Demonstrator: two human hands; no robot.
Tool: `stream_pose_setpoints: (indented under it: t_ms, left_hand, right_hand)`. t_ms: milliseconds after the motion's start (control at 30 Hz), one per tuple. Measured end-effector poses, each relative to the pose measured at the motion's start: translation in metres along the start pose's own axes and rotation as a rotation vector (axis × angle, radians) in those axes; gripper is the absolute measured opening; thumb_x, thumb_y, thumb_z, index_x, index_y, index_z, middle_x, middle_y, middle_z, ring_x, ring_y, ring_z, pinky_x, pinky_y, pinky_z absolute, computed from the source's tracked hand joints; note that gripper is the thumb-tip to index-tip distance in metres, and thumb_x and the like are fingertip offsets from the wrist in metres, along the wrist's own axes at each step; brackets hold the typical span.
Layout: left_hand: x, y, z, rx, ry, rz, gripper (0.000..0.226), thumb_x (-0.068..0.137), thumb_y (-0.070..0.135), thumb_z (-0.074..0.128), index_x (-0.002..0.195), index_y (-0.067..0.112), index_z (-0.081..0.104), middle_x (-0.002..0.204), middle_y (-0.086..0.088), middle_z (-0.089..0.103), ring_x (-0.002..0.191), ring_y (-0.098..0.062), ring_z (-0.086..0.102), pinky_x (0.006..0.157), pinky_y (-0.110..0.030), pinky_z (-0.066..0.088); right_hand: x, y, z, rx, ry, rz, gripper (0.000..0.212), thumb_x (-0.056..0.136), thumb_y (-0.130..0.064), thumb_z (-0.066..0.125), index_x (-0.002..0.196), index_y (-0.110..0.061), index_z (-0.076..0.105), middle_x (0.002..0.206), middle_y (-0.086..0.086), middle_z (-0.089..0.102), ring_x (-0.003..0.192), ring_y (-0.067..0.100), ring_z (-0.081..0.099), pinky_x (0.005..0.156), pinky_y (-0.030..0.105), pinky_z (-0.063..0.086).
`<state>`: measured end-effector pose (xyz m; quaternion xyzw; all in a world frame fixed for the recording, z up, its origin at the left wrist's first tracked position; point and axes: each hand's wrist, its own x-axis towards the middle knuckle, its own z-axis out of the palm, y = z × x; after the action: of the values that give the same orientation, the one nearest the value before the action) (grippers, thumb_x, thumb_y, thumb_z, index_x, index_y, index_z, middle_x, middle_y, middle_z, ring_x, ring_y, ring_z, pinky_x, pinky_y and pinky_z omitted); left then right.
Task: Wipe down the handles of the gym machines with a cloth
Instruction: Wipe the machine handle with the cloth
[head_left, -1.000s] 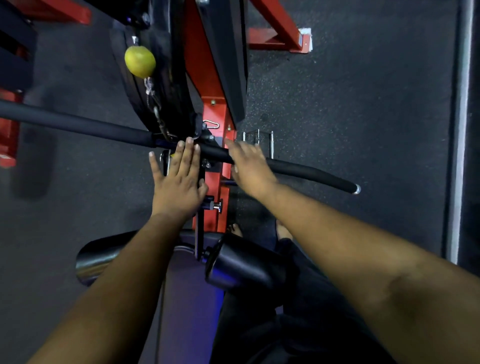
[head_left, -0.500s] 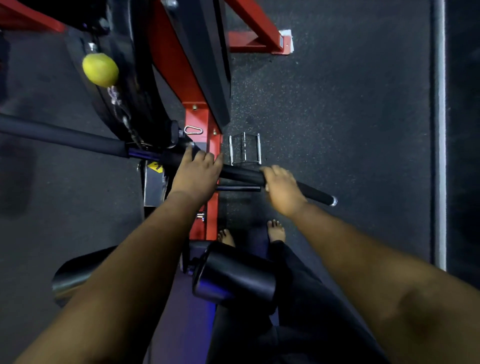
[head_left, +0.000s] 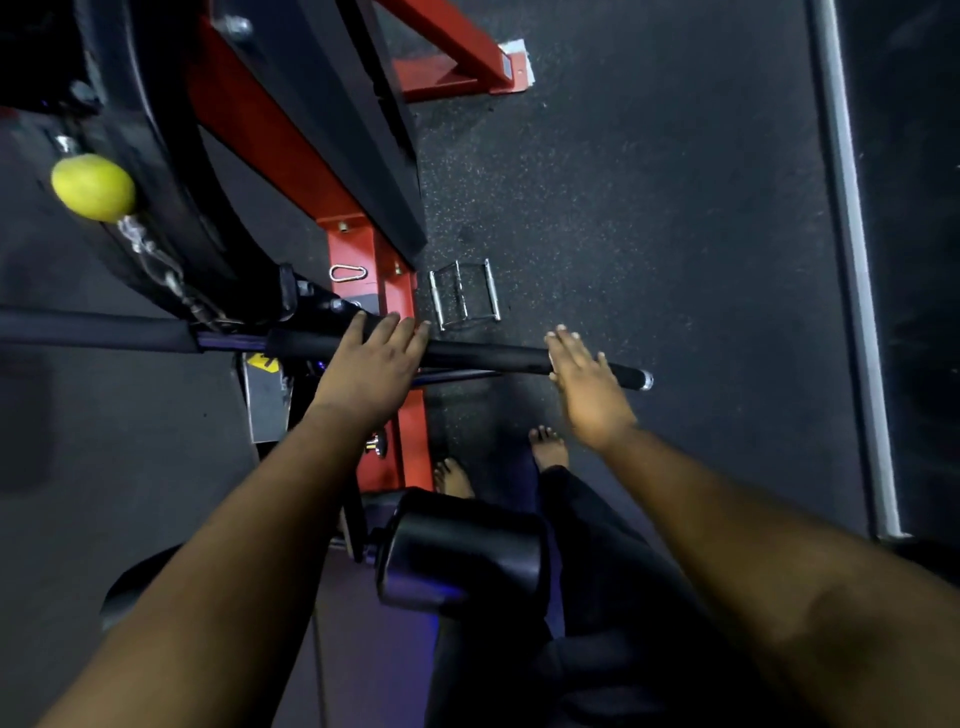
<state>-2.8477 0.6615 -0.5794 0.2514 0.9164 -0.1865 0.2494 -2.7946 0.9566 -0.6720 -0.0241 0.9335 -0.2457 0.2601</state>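
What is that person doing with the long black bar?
A person stands barefoot at a red and black gym machine, both hands laid over its long black bar. The left hand rests near the middle and the right hand near the end, fingers straight. No cloth shows in either hand, so no wiping can be seen. A yellow ball hangs by a chain above the bar.

The long black pull-down bar (head_left: 483, 357) I'm at hangs crosswise before the red frame, padded, with a chrome end cap.
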Motion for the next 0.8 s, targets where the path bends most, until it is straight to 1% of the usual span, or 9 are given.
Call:
stream_pose_setpoints:
  t_ms: [100, 200, 300, 433, 567, 633, 667, 733, 800]
  left_hand:
    - [0.007, 0.010, -0.001, -0.009, 0.007, 0.006, 0.063, 0.096, 0.017, 0.024, 0.159, 0.011, 0.025, 0.146, -0.009, 0.050, 0.132, -0.029, 0.049, 0.108, -0.053, 0.038]
    - [0.024, 0.027, -0.001, -0.034, 0.025, 0.037, 0.056, 0.098, 0.021, 0.035, 0.154, 0.013, 0.034, 0.132, -0.006, 0.056, 0.117, -0.029, 0.057, 0.091, -0.045, 0.045]
    - [0.042, 0.044, -0.008, -0.072, 0.015, 0.049, 0.049, 0.099, 0.035, 0.048, 0.144, 0.015, 0.041, 0.130, -0.008, 0.057, 0.117, -0.029, 0.057, 0.089, -0.044, 0.045]
    - [0.061, 0.050, -0.008, -0.134, -0.014, 0.031, 0.041, 0.101, 0.047, 0.045, 0.127, 0.016, 0.048, 0.126, -0.009, 0.060, 0.116, -0.031, 0.058, 0.090, -0.043, 0.044]
    - [0.065, 0.044, -0.003, -0.102, 0.000, 0.074, 0.046, 0.100, 0.057, 0.045, 0.123, 0.017, 0.049, 0.121, -0.008, 0.062, 0.107, -0.031, 0.062, 0.084, -0.041, 0.046]
    - [0.064, 0.042, -0.006, -0.091, 0.025, 0.103, 0.045, 0.099, 0.057, 0.044, 0.120, 0.018, 0.050, 0.117, -0.007, 0.063, 0.103, -0.031, 0.064, 0.081, -0.041, 0.046]
    - [0.062, 0.042, -0.009, -0.099, 0.034, 0.109, 0.044, 0.098, 0.057, 0.045, 0.118, 0.017, 0.050, 0.116, -0.007, 0.064, 0.101, -0.031, 0.064, 0.080, -0.041, 0.046]
    - [0.064, 0.043, -0.015, -0.122, 0.050, 0.114, 0.044, 0.094, 0.056, 0.048, 0.115, 0.017, 0.052, 0.113, -0.007, 0.065, 0.100, -0.031, 0.064, 0.080, -0.041, 0.047]
    - [0.068, 0.046, -0.021, -0.141, 0.062, 0.127, 0.045, 0.093, 0.059, 0.050, 0.112, 0.018, 0.051, 0.110, -0.007, 0.066, 0.097, -0.032, 0.065, 0.077, -0.040, 0.046]
  right_hand:
    - [0.001, -0.016, 0.010, 0.194, 0.061, 0.070, 0.059, 0.106, -0.008, 0.042, 0.162, -0.013, 0.024, 0.170, 0.004, 0.012, 0.158, 0.022, 0.009, 0.126, 0.053, 0.014]
    - [0.006, -0.058, 0.026, 0.217, 0.108, 0.017, 0.059, 0.105, -0.011, 0.041, 0.161, -0.017, 0.025, 0.170, -0.002, 0.015, 0.158, 0.018, 0.003, 0.124, 0.056, 0.000]
    - [0.010, -0.074, 0.034, 0.136, 0.104, -0.036, 0.058, 0.108, -0.021, 0.038, 0.163, -0.020, 0.019, 0.171, -0.007, 0.009, 0.158, 0.014, -0.004, 0.120, 0.057, -0.007]
    - [0.008, -0.030, 0.029, -0.081, 0.085, -0.091, 0.060, 0.109, -0.025, 0.035, 0.163, -0.026, 0.009, 0.171, -0.009, 0.006, 0.158, 0.017, -0.001, 0.122, 0.062, -0.001]
    - [-0.003, 0.051, 0.022, -0.069, 0.028, 0.132, 0.072, 0.105, -0.014, 0.047, 0.164, -0.024, 0.007, 0.171, -0.007, 0.009, 0.158, 0.020, 0.000, 0.125, 0.059, 0.003]
    - [-0.012, 0.082, 0.017, 0.135, 0.048, 0.292, 0.061, 0.107, -0.012, 0.041, 0.163, -0.021, 0.019, 0.169, -0.003, 0.019, 0.158, 0.026, 0.007, 0.124, 0.058, 0.008]
    - [-0.016, 0.093, 0.017, 0.236, 0.110, 0.352, 0.054, 0.109, -0.015, 0.038, 0.161, -0.018, 0.027, 0.168, 0.002, 0.025, 0.157, 0.028, 0.012, 0.125, 0.056, 0.013]
    - [-0.018, 0.101, 0.017, 0.376, 0.235, 0.463, 0.048, 0.110, -0.018, 0.039, 0.157, -0.008, 0.036, 0.165, 0.010, 0.031, 0.155, 0.030, 0.020, 0.126, 0.045, 0.017]
    - [-0.012, 0.089, 0.018, 0.487, 0.295, 0.563, 0.049, 0.110, -0.017, 0.040, 0.156, 0.000, 0.033, 0.165, 0.015, 0.028, 0.155, 0.029, 0.020, 0.124, 0.025, 0.012]
